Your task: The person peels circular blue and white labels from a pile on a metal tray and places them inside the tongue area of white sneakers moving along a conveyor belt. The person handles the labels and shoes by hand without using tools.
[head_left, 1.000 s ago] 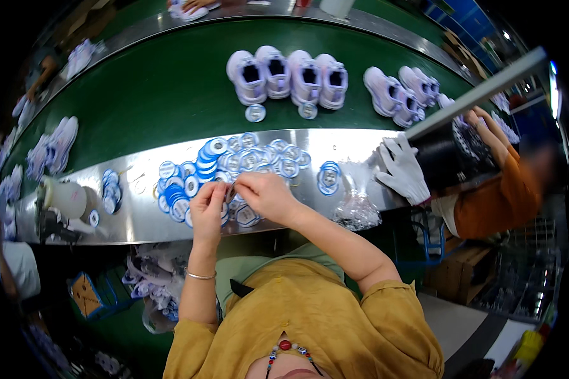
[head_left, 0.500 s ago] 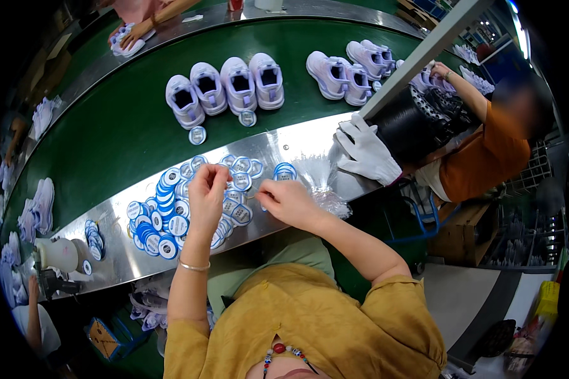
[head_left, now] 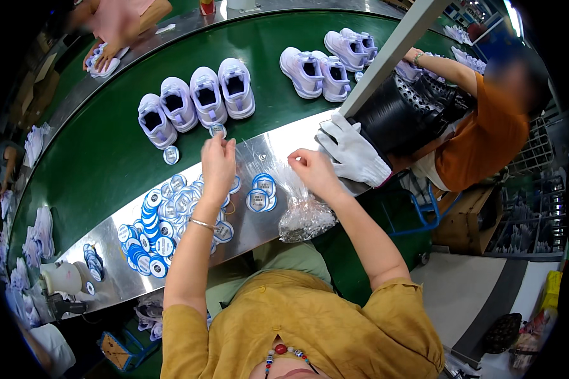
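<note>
Clear strand bundle (head_left: 305, 221) on the tabletop (head_left: 251, 230); at its right edge, right hand (head_left: 317, 175), fingertips pressed together, grip unclear; left of it, left hand (head_left: 219, 165), curled, closure unclear. To avoid tangles, best to draw strands singly.

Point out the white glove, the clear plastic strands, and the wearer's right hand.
White glove (head_left: 359, 156): head view, wide part below the fingers.
Clear plastic strands (head_left: 300, 206): head view, gathered middle of the bundle.
Right hand (head_left: 317, 172): head view, middle of the hand.
</note>
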Demonstrator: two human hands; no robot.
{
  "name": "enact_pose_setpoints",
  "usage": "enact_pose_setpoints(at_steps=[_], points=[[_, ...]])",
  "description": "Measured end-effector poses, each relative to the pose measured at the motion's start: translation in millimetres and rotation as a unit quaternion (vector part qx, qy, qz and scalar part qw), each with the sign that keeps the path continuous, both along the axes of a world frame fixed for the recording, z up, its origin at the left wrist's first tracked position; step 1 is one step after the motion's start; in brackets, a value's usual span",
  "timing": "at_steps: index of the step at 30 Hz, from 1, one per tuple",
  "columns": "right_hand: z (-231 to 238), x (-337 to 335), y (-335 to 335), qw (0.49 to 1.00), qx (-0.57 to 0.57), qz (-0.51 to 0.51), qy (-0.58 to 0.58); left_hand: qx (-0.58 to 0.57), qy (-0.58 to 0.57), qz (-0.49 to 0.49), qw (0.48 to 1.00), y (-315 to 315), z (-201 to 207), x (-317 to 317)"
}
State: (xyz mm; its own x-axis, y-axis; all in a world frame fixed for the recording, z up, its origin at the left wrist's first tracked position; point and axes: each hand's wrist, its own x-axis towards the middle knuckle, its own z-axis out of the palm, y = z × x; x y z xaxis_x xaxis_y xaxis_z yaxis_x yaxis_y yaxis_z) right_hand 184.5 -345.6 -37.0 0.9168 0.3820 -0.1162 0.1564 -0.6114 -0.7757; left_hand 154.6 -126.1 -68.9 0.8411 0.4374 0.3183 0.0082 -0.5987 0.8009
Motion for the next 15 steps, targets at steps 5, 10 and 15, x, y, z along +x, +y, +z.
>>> enact_pose_setpoints(at_steps=[5, 10, 15], points=[[-7, 27, 3, 0.985, -0.152, 0.06, -0.054, 0.097, -0.061, -0.056, 0.992, -50, 19, -35], [-31, 34, 5, 0.996, -0.06, 0.066, -0.016, 0.141, -0.048, -0.228, 0.962, -96, 10, -67], [-45, 30, 5, 0.99, 0.137, -0.013, -0.022, 0.205, -0.011, -0.264, 0.942, -114, -4, -82]])
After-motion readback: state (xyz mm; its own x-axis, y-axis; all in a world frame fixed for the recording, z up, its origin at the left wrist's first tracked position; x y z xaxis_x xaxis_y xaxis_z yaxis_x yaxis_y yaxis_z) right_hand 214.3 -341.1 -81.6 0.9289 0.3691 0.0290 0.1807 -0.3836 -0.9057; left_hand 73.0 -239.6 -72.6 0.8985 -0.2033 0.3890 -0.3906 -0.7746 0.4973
